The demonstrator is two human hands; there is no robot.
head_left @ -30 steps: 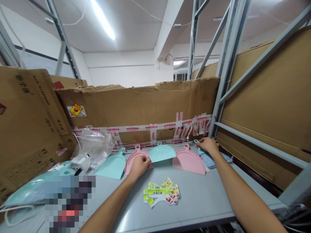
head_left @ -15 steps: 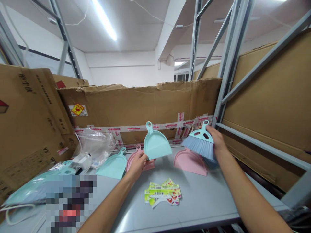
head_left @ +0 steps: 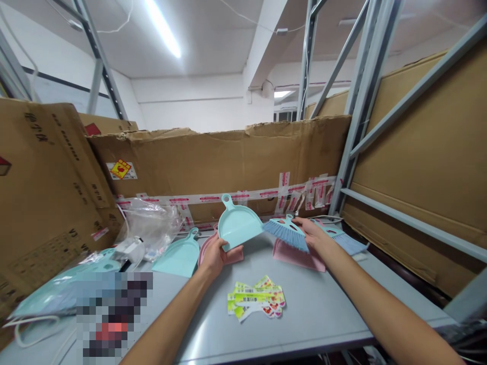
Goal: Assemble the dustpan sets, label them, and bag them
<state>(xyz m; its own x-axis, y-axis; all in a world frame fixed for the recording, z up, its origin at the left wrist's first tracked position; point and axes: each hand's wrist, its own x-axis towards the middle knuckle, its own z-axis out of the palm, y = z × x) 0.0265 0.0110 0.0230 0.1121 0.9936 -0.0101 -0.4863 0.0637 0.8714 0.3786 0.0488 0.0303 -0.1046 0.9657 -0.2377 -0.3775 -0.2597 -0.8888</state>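
Observation:
My left hand (head_left: pixel 215 256) grips a mint-green dustpan (head_left: pixel 239 223) by its lower left edge, its handle pointing up. In my right hand (head_left: pixel 309 232) is a small mint hand brush (head_left: pixel 288 234) with blue bristles, tilted and close to the dustpan's right corner. Behind my left hand lies a pink dustpan (head_left: pixel 233 255), partly covered. Another pink dustpan (head_left: pixel 292 257) rests under the held brush. To the left, a second mint dustpan (head_left: pixel 178 256) lies on the table. Beyond my right wrist sits another brush (head_left: pixel 344 239) with blue bristles, partly hidden by my arm.
Several green printed labels (head_left: pixel 256 299) lie in a pile on the grey table (head_left: pixel 304 324). Clear plastic bags (head_left: pixel 150 223) and a bagged mint set (head_left: pixel 49 291) are at left. A cardboard wall (head_left: pixel 228 162) closes off the back; a metal frame (head_left: pixel 346 162) stands right.
My right hand has brought the brush left and down, nearer the dustpan. The other brush beyond my wrist now shows. The held dustpan has shifted slightly left.

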